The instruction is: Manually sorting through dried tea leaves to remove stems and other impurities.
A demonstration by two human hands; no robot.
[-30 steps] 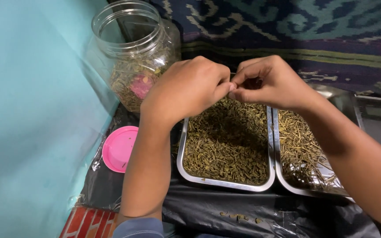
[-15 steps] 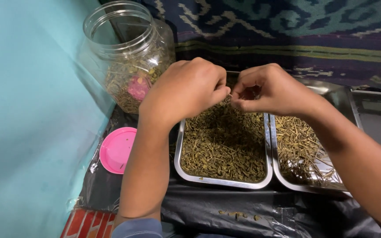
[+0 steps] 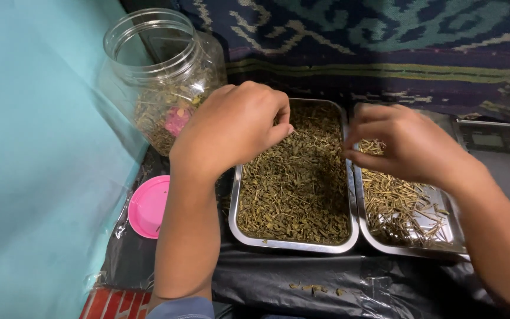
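Item: my left hand (image 3: pixel 231 127), fingers curled and pinched together over the far end of the left steel tray (image 3: pixel 235 218); whether a sprig was held between the tips I could not tell.

Item: my right hand (image 3: pixel 405 145), fingertips drawn close above the near-left corner of the right steel tray (image 3: pixel 411 251); what, if anything, they nipped was too small to see.

Item: dried leaf bits (image 3: pixel 296 183), filling the left tray almost edge to edge. Long axis of the tray ran away from me.

Item: bare pale stems (image 3: pixel 396 204), a thin layer in the right tray with steel showing at its near right corner. Stems lay mixed, many running roughly lengthwise along the tray, others crossed.

Progress, by my judgement: well underway, with much leaf collected and fewer stems set aside; the clear plastic jar (image 3: pixel 160 77), open at far left, held more herb to sort. Its pink lid (image 3: pixel 147 207) lay apart on black plastic sheeting (image 3: pixel 326 283).
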